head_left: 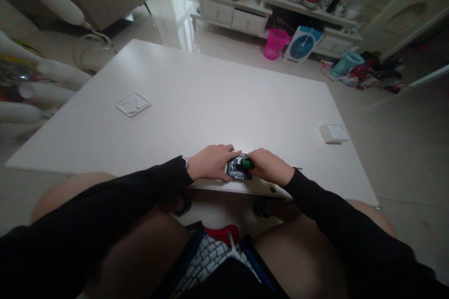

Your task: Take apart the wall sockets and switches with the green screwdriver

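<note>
Near the front edge of the white table (217,103), a small square electrical panel (233,168) lies with its dark, detailed face up. My left hand (212,162) closes on the panel's left side, thumb along the top edge and fingers at the lower left corner. My right hand (268,166) grips a green-handled screwdriver (247,163) over the panel's right half. The handle's end is green, and a dark part reaches toward the panel's middle. The exact spot where the tool's tip meets the panel cannot be made out.
A thin white square plate (133,105) lies at the table's left. Toward the right edge stands a small white box (333,133). A small dark piece (272,188) sits at the front edge. Beyond are a pink basket (276,43), a blue fan (302,44) and white cabinets (231,14).
</note>
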`<state>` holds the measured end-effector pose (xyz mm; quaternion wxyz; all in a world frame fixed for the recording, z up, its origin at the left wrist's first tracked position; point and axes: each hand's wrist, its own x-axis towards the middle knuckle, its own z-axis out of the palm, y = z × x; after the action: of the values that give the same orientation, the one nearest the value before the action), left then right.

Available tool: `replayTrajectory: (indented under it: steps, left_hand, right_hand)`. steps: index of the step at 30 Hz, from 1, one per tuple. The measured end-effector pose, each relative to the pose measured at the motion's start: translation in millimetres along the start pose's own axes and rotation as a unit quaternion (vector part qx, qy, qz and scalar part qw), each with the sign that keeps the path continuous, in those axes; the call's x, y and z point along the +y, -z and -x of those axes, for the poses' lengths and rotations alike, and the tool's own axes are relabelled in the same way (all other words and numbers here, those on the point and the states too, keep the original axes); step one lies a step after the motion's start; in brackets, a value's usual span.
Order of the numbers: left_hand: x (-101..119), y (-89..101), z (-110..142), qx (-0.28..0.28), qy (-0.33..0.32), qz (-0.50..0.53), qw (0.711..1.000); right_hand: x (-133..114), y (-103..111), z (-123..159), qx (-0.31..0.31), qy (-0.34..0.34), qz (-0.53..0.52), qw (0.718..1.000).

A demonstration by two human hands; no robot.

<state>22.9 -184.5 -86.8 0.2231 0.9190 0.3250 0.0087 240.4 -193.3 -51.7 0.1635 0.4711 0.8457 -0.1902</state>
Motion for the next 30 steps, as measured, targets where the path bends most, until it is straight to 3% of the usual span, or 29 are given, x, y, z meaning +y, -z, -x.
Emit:
replayTrajectory:
  steps: [9,23,27,30]
  left_hand:
    - [3.1,-16.0,2.1,0.049,-0.015,0.023,0.998]
    - [10.9,-14.4,1.3,0.087,-0.018,0.043,0.995]
    - [9.9,-4.6,0.9,0.109,-0.014,0.072,0.991]
    - [9.5,6.9,2.8,0.135,-0.021,0.096,0.986]
  right_hand:
    - [1.0,-5.3,-0.1,-0.008,0.04,0.043,0.998]
    - [2.0,1.5,7.2,0.021,0.074,0.007,0.997]
    - [10.3,19.3,17.6,0.065,0.072,-0.068,0.993]
    - [21.9,32.4,23.6,0.155,0.048,-0.174,0.971]
